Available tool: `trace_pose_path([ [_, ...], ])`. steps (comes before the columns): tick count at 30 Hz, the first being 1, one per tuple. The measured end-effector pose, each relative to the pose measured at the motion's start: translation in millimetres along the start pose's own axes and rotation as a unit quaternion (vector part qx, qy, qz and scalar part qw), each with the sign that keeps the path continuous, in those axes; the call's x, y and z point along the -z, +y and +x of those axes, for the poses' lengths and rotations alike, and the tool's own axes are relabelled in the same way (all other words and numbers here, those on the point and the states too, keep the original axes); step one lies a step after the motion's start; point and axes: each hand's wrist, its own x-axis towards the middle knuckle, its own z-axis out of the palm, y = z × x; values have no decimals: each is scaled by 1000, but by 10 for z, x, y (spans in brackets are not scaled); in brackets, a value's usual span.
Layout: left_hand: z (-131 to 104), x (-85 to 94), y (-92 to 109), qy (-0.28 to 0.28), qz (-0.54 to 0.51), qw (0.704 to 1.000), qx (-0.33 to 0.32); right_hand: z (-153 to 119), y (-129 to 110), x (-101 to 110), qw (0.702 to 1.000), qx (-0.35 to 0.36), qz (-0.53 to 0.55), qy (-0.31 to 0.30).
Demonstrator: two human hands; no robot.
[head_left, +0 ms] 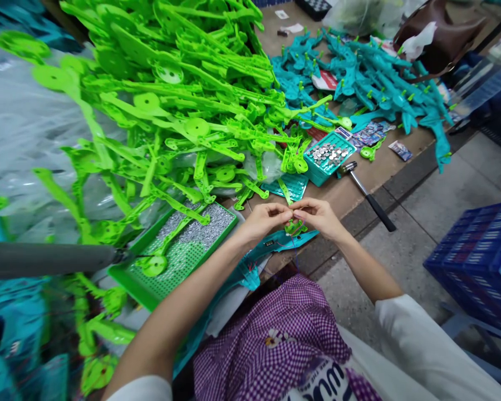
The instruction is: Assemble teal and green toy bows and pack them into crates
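My left hand [268, 220] and my right hand [319, 216] meet at the table's front edge, fingertips pinched together. What lies between the fingertips is too small to make out. Right beneath them is a bright green plastic part [295, 228], partly covered by the fingers. Thin wires [295, 253] hang below it. Under the hands a teal plastic piece [303, 240] lies along the edge, partly hidden by my left forearm. A green plastic arm [285, 191] rests just beyond the fingers on a teal lid-like tray [298, 185].
A large heap of green plastic parts [183, 100] fills the left and back. Teal parts [384, 78] pile at back right. A green tray [127, 281] holds small metal pieces. A teal basket [317, 174] holds silver discs. A hammer [369, 195] overhangs the edge; a blue crate [471, 262] stands right.
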Motion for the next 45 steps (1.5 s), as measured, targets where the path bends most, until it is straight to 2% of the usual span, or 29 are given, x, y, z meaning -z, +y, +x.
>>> trace_pose_path([
  [4,24,-30,-37,10,-22,1000,19,-30,-9,-17,991,89,-95,34],
  [9,69,-24,-83,28,-11,999,19,-32,-21,-5,984,103,-133,49],
  [11,59,-10,-50,57,1,998,0,-27,-37,24,977,109,-178,45],
  [14,18,27,64,103,42,992,-58,-26,-74,77,951,131,-281,15],
  [16,-6,63,146,84,105,987,-93,-24,-99,106,930,148,-336,-12],
  [19,-15,120,212,-16,187,977,-106,-13,-139,126,916,160,-366,-41],
  [22,-7,137,187,-59,169,979,-101,-7,-182,125,937,146,-313,-59],
  [25,-24,94,113,-36,146,983,-104,-9,-196,116,971,82,-214,-73],
  [27,-53,53,60,-8,176,977,-118,-7,-172,113,987,15,-140,-78],
  [30,-101,14,-9,45,261,949,-172,7,-94,113,993,-82,-51,-74],
  [32,-119,9,-44,68,314,922,-216,17,-38,111,991,-117,-24,-62],
  [35,-119,10,-69,89,360,889,-269,23,20,99,991,-126,-16,-44],
  [38,-97,1,-71,112,378,871,-293,25,42,77,992,-124,-17,-25],
  [45,-51,-18,-107,117,378,873,-285,34,62,43,992,-121,-25,19],
])
